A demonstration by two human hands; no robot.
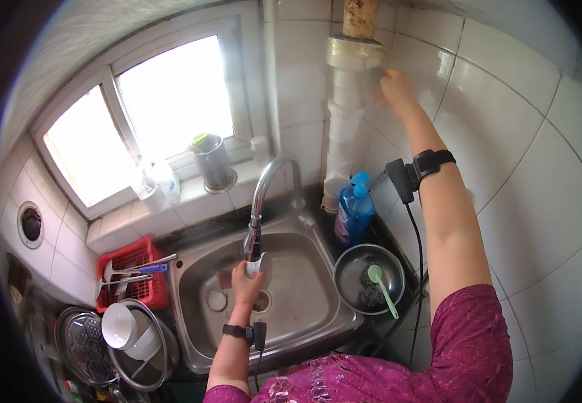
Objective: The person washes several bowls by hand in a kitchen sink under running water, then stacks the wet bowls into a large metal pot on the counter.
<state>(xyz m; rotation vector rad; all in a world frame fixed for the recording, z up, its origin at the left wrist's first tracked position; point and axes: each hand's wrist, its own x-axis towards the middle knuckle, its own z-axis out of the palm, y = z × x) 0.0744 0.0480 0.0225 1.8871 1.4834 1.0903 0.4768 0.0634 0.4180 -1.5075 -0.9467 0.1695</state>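
My left hand is over the sink, its fingers closed around a small white container just below the tap's spout. The fingers hide part of this container. High on the right, my right hand is raised beside a white plastic drainpipe. It is blurred and appears to pinch a greyish thing against the pipe; what that is cannot be made out. Below stands the chrome gooseneck tap. A round white lid-like piece lies in the stainless steel sink, left of the drain.
Right of the sink are a blue pump bottle and a metal bowl with a green spoon and dark scouring wool. On the left are a red basket of utensils and a pot holding white bowls. A metal utensil holder stands on the sill.
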